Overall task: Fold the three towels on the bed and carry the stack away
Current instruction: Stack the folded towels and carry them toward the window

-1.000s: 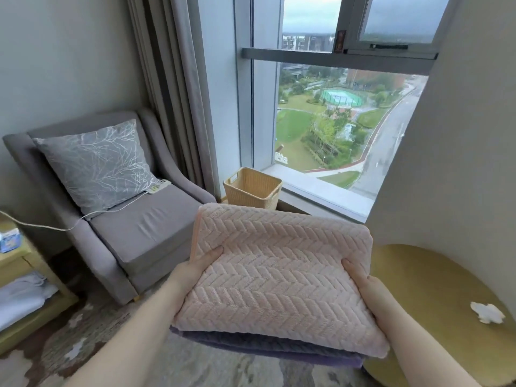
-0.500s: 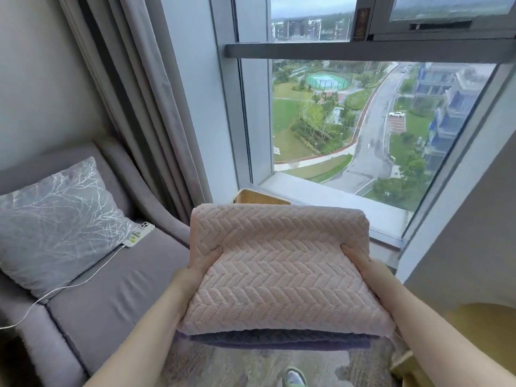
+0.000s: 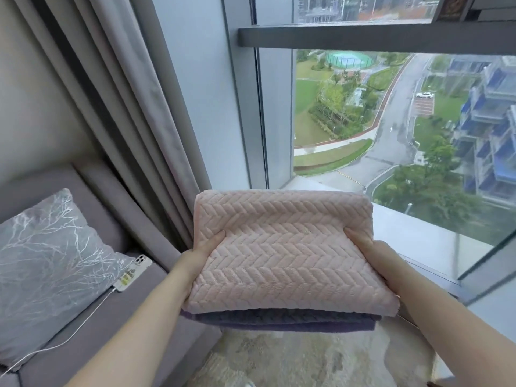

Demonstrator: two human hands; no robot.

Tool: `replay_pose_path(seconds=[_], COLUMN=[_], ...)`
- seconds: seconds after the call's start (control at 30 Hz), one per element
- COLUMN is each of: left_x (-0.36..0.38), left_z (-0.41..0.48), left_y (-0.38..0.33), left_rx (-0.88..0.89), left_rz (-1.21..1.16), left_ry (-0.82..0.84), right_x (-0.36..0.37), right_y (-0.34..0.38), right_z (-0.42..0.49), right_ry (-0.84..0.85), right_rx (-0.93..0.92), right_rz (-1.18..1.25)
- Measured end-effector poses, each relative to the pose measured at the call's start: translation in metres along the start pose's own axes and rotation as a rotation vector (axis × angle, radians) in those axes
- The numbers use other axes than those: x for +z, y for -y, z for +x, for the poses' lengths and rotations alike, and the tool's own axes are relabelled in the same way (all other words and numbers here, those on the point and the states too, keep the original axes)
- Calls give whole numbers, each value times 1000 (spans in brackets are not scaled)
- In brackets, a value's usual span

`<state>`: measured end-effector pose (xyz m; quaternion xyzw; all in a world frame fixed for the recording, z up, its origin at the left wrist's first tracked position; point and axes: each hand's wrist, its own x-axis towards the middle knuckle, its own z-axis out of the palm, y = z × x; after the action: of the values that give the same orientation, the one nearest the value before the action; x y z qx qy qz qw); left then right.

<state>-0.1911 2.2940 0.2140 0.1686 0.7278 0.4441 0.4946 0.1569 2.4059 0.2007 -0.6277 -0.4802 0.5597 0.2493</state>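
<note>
A stack of folded towels hangs in the air in front of me, close to the window. The top one is a pink towel (image 3: 282,247) with a herringbone weave. Beneath it the edges of a grey towel (image 3: 279,315) and a purple towel (image 3: 296,327) show. My left hand (image 3: 199,254) grips the stack's left side, thumb lying on the pink towel. My right hand (image 3: 371,254) grips the right side the same way. The fingers of both hands are hidden under the stack.
A grey armchair (image 3: 92,317) stands at the left with a patterned cushion (image 3: 47,269) and a phone (image 3: 134,272) on a white charging cable. Grey curtains (image 3: 117,107) hang behind it. The window sill (image 3: 418,236) runs ahead. A patterned rug (image 3: 293,358) lies below.
I have stepped closer to the window with the stack held the same way. The wicker basket and round yellow table have dropped out of view, and the armchair has slid left.
</note>
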Motion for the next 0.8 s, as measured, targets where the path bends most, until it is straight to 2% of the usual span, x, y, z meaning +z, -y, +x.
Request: replay_pose_path(seconds=[0.27, 0.47, 0.63, 0.8], left_x=[10, 33, 63, 82], left_z=[177, 276, 344, 408], left_y=[-93, -157, -178, -177], left_rx=[3, -5, -14, -31], left_rz=[56, 110, 200, 285], left_ry=[69, 214, 273, 331], right_x=[55, 68, 70, 82], right_y=[50, 80, 84, 70], right_z=[144, 221, 272, 321], right_ry=[-111, -163, -213, -184], right_rx=[86, 136, 180, 203], right_rz=[45, 117, 175, 277])
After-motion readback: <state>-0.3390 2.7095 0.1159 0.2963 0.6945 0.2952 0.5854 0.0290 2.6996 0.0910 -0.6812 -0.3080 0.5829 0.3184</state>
